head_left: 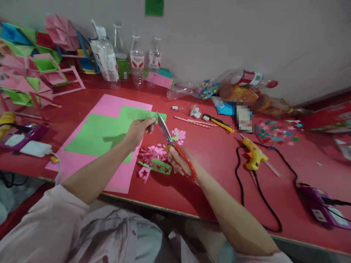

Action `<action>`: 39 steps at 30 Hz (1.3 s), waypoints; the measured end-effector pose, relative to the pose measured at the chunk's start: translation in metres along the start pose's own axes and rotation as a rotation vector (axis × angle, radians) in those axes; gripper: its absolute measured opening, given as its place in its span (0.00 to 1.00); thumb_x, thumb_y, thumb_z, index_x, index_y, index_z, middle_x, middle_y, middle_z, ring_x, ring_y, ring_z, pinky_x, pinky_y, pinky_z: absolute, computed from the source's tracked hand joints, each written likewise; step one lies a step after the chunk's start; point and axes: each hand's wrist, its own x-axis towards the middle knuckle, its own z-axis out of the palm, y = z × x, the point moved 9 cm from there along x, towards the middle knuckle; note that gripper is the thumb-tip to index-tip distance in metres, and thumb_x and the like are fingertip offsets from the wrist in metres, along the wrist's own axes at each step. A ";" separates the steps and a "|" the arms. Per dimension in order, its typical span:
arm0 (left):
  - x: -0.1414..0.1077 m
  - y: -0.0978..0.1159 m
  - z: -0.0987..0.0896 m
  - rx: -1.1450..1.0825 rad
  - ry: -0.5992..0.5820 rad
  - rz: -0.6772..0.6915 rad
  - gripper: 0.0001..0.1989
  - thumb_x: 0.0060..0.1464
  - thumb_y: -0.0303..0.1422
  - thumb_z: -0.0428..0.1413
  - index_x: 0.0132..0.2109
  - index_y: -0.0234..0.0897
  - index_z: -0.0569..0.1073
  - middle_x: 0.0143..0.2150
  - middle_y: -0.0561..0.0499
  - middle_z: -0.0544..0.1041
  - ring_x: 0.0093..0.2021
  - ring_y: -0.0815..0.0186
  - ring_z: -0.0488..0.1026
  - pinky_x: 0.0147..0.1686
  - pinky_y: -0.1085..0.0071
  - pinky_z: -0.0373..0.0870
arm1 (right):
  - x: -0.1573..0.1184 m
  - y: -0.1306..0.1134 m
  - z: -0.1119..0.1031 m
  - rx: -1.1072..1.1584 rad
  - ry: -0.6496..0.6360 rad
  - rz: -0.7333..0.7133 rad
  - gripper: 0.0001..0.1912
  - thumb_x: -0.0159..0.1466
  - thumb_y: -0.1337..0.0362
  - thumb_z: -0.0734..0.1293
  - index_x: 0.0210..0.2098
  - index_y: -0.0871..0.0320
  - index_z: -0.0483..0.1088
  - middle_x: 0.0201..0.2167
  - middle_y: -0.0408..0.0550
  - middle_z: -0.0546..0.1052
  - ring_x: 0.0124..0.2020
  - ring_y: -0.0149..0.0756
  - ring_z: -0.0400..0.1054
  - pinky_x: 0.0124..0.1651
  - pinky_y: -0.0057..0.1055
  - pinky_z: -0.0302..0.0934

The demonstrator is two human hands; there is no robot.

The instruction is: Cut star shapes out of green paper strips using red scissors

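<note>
My left hand (139, 131) pinches the right end of a green paper strip (134, 113) that bears faint pencil marks. In my right hand (178, 160) are scissors (185, 160) with red handles, their blades pointing up and left beside the strip's end. Below the strip, a larger green sheet (93, 135) lies on a pink sheet (117, 179). Pink paper scraps (155, 153), a green offcut with star-shaped holes (161, 167) and small pink stars (179, 136) lie on the table near the scissors.
Plastic bottles (137, 62) stand along the wall, and others lie at the back right. A yellow glue gun (255, 155) with a black cord is on the right. Folded paper models (30, 73) fill the left. Power strips (24, 135) sit at both sides of the red table (208, 186).
</note>
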 end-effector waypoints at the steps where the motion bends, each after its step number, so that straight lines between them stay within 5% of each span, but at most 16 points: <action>1: 0.000 0.000 0.000 0.000 0.002 -0.005 0.15 0.49 0.33 0.55 0.17 0.35 0.67 0.15 0.56 0.65 0.19 0.75 0.61 0.23 0.74 0.58 | 0.000 0.000 0.000 -0.003 0.005 0.003 0.24 0.62 0.41 0.57 0.24 0.55 0.57 0.07 0.32 0.54 0.08 0.23 0.47 0.15 0.25 0.51; 12: -0.002 -0.001 0.002 -0.027 0.009 -0.020 0.16 0.49 0.33 0.54 0.17 0.36 0.66 0.16 0.56 0.65 0.20 0.76 0.61 0.24 0.75 0.60 | -0.001 0.001 0.001 -0.007 0.030 0.052 0.30 0.55 0.33 0.58 0.22 0.55 0.54 0.08 0.30 0.54 0.07 0.22 0.47 0.13 0.24 0.51; 39: 0.001 0.008 0.002 -0.044 -0.030 0.020 0.14 0.47 0.31 0.55 0.16 0.35 0.67 0.13 0.56 0.64 0.17 0.77 0.60 0.20 0.75 0.57 | -0.004 -0.005 -0.013 -0.079 0.097 0.114 0.24 0.58 0.42 0.62 0.22 0.55 0.56 0.08 0.31 0.54 0.07 0.21 0.48 0.12 0.22 0.50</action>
